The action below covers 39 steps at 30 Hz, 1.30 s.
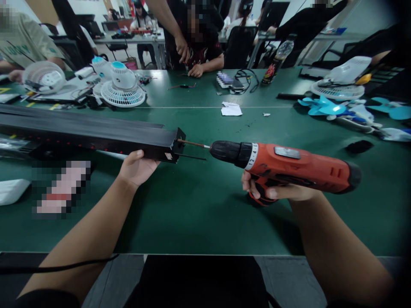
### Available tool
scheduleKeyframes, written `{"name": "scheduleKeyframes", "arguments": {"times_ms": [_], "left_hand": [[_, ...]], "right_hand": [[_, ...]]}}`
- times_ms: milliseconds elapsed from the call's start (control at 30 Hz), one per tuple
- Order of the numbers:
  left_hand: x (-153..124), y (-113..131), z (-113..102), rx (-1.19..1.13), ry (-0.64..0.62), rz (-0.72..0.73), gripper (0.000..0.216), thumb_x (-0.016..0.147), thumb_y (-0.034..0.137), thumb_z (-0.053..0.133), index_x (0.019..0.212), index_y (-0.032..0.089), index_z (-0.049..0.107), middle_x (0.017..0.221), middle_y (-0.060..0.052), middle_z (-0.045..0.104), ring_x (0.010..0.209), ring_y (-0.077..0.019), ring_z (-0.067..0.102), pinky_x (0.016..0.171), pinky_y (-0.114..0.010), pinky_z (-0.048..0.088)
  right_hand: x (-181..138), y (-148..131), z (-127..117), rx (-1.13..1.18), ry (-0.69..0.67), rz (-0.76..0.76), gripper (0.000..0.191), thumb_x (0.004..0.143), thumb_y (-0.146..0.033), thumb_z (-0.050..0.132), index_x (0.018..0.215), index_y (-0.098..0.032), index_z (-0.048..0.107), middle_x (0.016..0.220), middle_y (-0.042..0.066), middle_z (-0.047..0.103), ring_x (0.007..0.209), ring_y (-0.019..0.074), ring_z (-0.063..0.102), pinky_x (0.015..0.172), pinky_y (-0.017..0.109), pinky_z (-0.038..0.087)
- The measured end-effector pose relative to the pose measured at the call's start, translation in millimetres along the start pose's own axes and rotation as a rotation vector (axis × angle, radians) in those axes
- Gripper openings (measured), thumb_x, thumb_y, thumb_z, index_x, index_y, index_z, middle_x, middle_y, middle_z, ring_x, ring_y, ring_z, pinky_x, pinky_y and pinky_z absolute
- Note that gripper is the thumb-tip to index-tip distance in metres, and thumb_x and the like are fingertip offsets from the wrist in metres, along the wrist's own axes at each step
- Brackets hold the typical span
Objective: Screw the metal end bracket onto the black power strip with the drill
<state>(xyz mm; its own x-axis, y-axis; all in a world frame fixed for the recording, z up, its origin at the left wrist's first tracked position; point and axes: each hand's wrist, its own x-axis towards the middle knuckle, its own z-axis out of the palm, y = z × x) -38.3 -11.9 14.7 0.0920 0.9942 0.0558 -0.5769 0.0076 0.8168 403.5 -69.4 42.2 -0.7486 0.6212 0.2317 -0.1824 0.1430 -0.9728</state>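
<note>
A long black metal bar (83, 133) lies across the green table (199, 214), running from the left edge to the middle. My left hand (137, 167) cups its right end from below, fingers curled against it. My right hand (276, 190) grips the handle of an orange and black cordless drill (289, 164), held level. The drill's thin bit (192, 143) points left and its tip meets the end face of the bar.
Small white fans (121, 87) and fan parts lie at the back left, blue fan blades (324, 108) and a grille at the right. Paper scraps (231, 109), a bottle (278, 60) and cables sit mid-table. Other people sit and stand behind the table.
</note>
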Motion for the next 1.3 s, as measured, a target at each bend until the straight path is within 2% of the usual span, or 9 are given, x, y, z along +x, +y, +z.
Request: {"name": "scheduleKeyframes", "arguments": {"times_ms": [133,267,433,567,800,1000,1167,1300], "left_hand": [[-0.9,1.7,3.2,0.001,-0.017,-0.009,0.054,0.071,0.036,0.099,0.123,0.028,0.087,0.125,-0.01,0.09,0.132,-0.0394,0.08,0.11,-0.047,0.068],[-0.8,1.8,2.6,-0.004,-0.035,-0.007,0.052,0.071,0.036,0.099,0.121,0.028,0.087,0.12,-0.009,0.09,0.125,-0.0355,0.083,0.103,-0.042,0.069],[-0.4,0.8,0.6,-0.004,-0.023,-0.007,0.054,0.072,0.036,0.098,0.124,0.029,0.085,0.12,-0.008,0.09,0.132,-0.0358,0.08,0.106,-0.042,0.068],[-0.5,0.3,1.2,-0.008,-0.02,0.002,0.052,0.071,0.036,0.099,0.121,0.031,0.086,0.119,-0.008,0.091,0.128,-0.0348,0.082,0.102,-0.04,0.069],[-0.1,-0.2,-0.5,-0.004,-0.009,0.001,0.05,0.072,0.035,0.098,0.12,0.031,0.087,0.121,-0.008,0.09,0.131,-0.0382,0.081,0.105,-0.046,0.07],[-0.8,0.9,1.3,-0.007,-0.022,-0.005,0.05,0.071,0.035,0.099,0.12,0.03,0.086,0.12,-0.008,0.09,0.124,-0.034,0.083,0.1,-0.04,0.07],[-0.9,0.3,1.4,-0.004,-0.003,-0.016,0.051,0.071,0.036,0.099,0.12,0.031,0.085,0.12,-0.008,0.09,0.133,-0.0372,0.079,0.108,-0.045,0.067],[-0.5,-0.2,0.4,-0.003,-0.003,-0.014,0.05,0.071,0.036,0.098,0.12,0.031,0.085,0.121,-0.008,0.09,0.138,-0.0387,0.077,0.112,-0.048,0.066]], "right_hand": [[1.3,-1.3,0.5,0.002,-0.011,0.001,0.045,0.101,-0.041,0.091,0.139,-0.022,0.078,0.111,0.011,0.082,0.073,0.0155,0.077,0.057,0.022,0.065],[1.2,-2.0,0.8,0.0,-0.004,-0.013,0.045,0.101,-0.041,0.091,0.14,-0.022,0.077,0.112,0.011,0.082,0.074,0.0154,0.077,0.058,0.022,0.066],[0.5,-1.3,-0.1,0.002,-0.004,0.0,0.048,0.1,-0.041,0.092,0.142,-0.024,0.077,0.115,0.012,0.082,0.075,0.0171,0.079,0.057,0.023,0.068],[0.7,-0.8,0.5,0.014,-0.005,0.003,0.047,0.101,-0.041,0.091,0.142,-0.024,0.077,0.115,0.011,0.082,0.074,0.0161,0.078,0.057,0.023,0.067],[-0.1,0.0,0.3,-0.001,0.008,-0.002,0.048,0.1,-0.042,0.092,0.141,-0.023,0.077,0.114,0.011,0.082,0.073,0.0159,0.078,0.057,0.023,0.068],[2.6,-3.2,2.3,-0.005,0.005,-0.003,0.045,0.101,-0.043,0.091,0.138,-0.021,0.078,0.112,0.012,0.083,0.072,0.015,0.077,0.058,0.022,0.067],[3.6,-5.1,1.9,-0.028,-0.002,0.0,0.046,0.1,-0.043,0.092,0.134,-0.017,0.078,0.11,0.012,0.082,0.072,0.0149,0.076,0.059,0.023,0.066],[3.4,-4.5,1.1,-0.039,0.003,-0.001,0.046,0.099,-0.045,0.092,0.134,-0.019,0.078,0.109,0.011,0.081,0.074,0.0158,0.077,0.058,0.023,0.065]]}}
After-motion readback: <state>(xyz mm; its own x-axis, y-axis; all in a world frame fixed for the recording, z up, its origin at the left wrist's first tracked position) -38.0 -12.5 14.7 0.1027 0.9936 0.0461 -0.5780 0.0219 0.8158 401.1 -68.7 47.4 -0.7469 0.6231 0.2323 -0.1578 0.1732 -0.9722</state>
